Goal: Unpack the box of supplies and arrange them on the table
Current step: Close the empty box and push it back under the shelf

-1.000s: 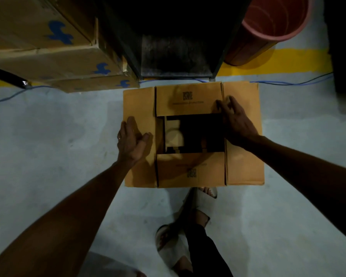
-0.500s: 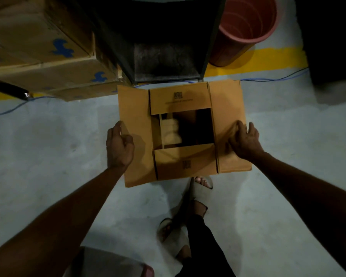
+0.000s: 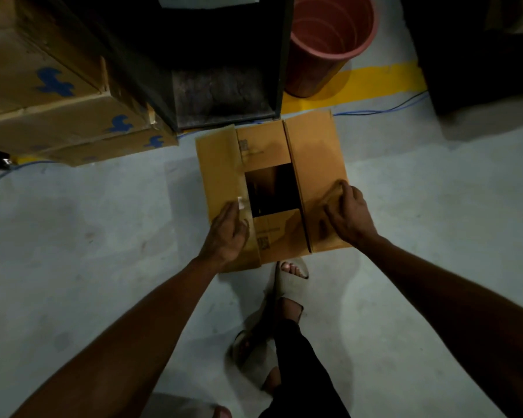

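On the grey concrete floor (image 3: 73, 267), near a dark shelf, sits the cardboard box (image 3: 314, 152), flaps partly open. Left hand (image 3: 227, 233) rests flat on its left flap; right hand (image 3: 349, 211) curls over the right flap. Stiff, probably light; lift by the side walls.

A cardboard box (image 3: 272, 188) is seen on the grey floor (image 3: 88, 236), its centre showing a dark opening. The left flap (image 3: 221, 176) is pressed down by the left hand (image 3: 227, 233), fingers laid flat near a strip of tape (image 3: 241, 203). The right flap (image 3: 314, 164) is gripped at its outer edge by the right hand (image 3: 349, 217), fingers curled. A sandalled foot (image 3: 290, 279) is placed just below both hands, touching the box.
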Tool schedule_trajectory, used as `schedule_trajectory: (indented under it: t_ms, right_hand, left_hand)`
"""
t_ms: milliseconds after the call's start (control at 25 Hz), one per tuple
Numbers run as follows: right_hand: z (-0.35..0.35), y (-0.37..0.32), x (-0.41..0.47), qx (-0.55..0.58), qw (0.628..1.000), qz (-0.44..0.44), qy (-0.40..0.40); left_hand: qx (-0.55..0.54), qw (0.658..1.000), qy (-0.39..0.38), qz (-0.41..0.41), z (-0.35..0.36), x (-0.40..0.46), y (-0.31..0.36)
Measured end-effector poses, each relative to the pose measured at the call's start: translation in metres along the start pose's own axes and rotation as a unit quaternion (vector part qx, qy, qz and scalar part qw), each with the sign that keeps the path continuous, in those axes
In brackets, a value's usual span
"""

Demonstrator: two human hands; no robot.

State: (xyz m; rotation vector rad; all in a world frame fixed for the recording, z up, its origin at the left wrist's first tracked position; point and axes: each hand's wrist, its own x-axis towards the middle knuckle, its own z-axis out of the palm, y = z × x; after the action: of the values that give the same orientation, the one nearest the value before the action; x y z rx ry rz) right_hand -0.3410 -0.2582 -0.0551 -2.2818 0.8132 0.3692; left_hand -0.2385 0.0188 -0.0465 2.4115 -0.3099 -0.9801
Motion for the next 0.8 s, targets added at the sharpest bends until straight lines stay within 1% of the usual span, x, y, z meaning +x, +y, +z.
schedule_trajectory:
  t_ms: [40,120,160,240,280,320,400,440,520,560,640,720,800]
  right_hand:
    - [-0.002,-0.006,-0.007,0.005,1.0,-0.005,0.019]
    - [-0.002,-0.017,-0.018,0.026,0.997,-0.006,0.071]
    - [-0.001,-0.023,-0.023,0.053,0.994,-0.011,0.1]
    - [0.005,-0.043,-0.035,0.125,0.981,-0.062,0.133]
    - [0.011,-0.053,-0.042,0.149,0.977,-0.09,0.125]
    - [0.021,-0.059,-0.046,0.157,0.976,-0.114,0.1]
    - [0.042,-0.07,-0.053,0.116,0.983,-0.14,0.004]
    - [0.053,-0.071,-0.054,0.081,0.987,-0.132,-0.047]
    - [0.072,-0.065,-0.05,-0.006,0.991,-0.088,-0.1]
    - [0.079,-0.061,-0.045,-0.037,0.992,-0.061,-0.106]
    - [0.086,-0.055,-0.036,-0.03,0.992,-0.023,-0.123]
    - [0.089,-0.052,-0.028,0.006,0.99,-0.023,-0.137]
    - [0.09,-0.052,-0.024,0.007,0.991,-0.036,-0.132]
  left_hand:
    - [0.016,0.999,-0.039,-0.006,0.002,0.0,-0.005]
    - [0.037,0.996,-0.076,-0.005,0.002,-0.001,-0.012]
    - [0.041,0.996,-0.081,-0.003,0.002,-0.002,-0.013]
    - [0.047,0.996,-0.069,0.0,0.0,-0.003,-0.014]
    - [0.052,0.997,-0.051,0.005,0.0,-0.004,-0.015]
    - [0.057,0.998,-0.028,0.009,0.001,-0.006,-0.017]
    - [0.065,0.998,0.012,0.004,0.003,-0.009,-0.019]
    - [0.065,0.998,0.024,-0.004,0.006,-0.01,-0.022]
    - [0.051,0.998,0.038,-0.023,0.011,-0.01,-0.029]
    - [0.038,0.998,0.037,-0.031,0.012,-0.008,-0.032]
    - [-0.011,0.999,0.028,-0.035,0.014,-0.001,-0.039]
    - [-0.062,0.997,0.031,-0.021,0.016,0.004,-0.042]
    - [-0.076,0.996,0.05,-0.023,0.02,0.006,-0.041]
